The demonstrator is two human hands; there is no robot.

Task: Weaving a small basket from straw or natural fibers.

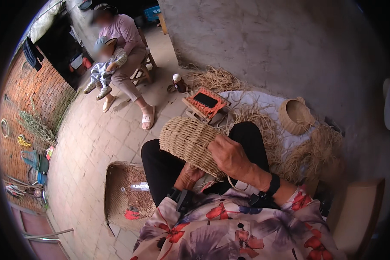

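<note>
A half-round woven straw basket (187,141) rests tilted over my lap, its ribbed side turned up. Beneath its lower edge my left hand (190,175) grips it, with most of the fingers hidden under the weave. My right hand (232,154) is closed against the basket's right side, fingers curled in a pinch; what lies between the fingertips is hidden. A pale straw strand (239,187) curves out by the basket's lower right edge, near my right wrist.
Ahead stands a low stool (210,103) with a black phone (205,100) on it. Straw bundles (264,130) and a round woven basket (294,125) lie on a white sheet to the right. At left is a shallow woven tray (112,195). A seated person (126,37) holds a child.
</note>
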